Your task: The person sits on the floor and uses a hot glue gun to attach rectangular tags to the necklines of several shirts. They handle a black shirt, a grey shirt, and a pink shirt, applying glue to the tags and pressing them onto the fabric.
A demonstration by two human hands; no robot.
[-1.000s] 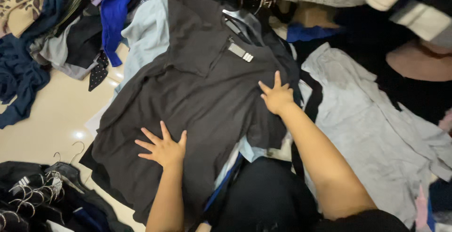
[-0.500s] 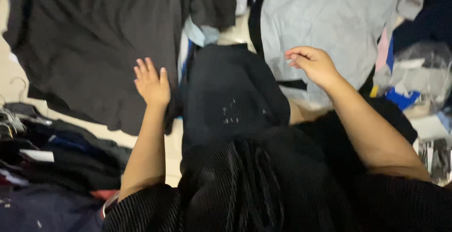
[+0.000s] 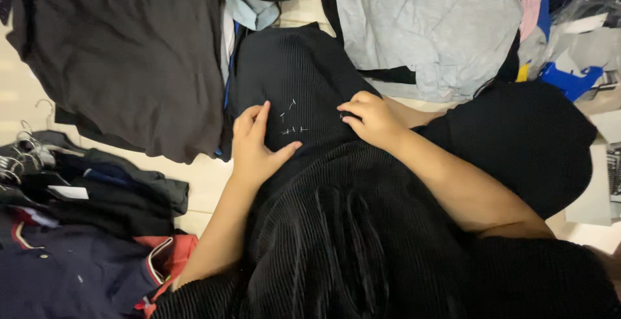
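My lap is covered by a black ribbed fabric [image 3: 310,228] that reaches up over my knee. Several short white flecks [image 3: 289,121] lie on it between my hands. My left hand [image 3: 255,144] rests flat on the fabric, fingers apart, just left of the flecks. My right hand [image 3: 372,120] sits to their right with its fingers curled and the tips pressed on the fabric by one fleck. Whether it pinches anything I cannot tell.
A dark grey shirt [image 3: 129,54] lies spread on the beige floor [image 3: 16,92] at upper left. A light grey garment [image 3: 427,28] lies at upper right beside plastic bags [image 3: 582,41]. Folded dark clothes with wire hangers [image 3: 29,154] and a navy shirt [image 3: 71,274] are piled at left.
The view has dropped from the spread dark shirt to my lap. Both hands left the shirt and the grey garment and came together on the black ribbed fabric.
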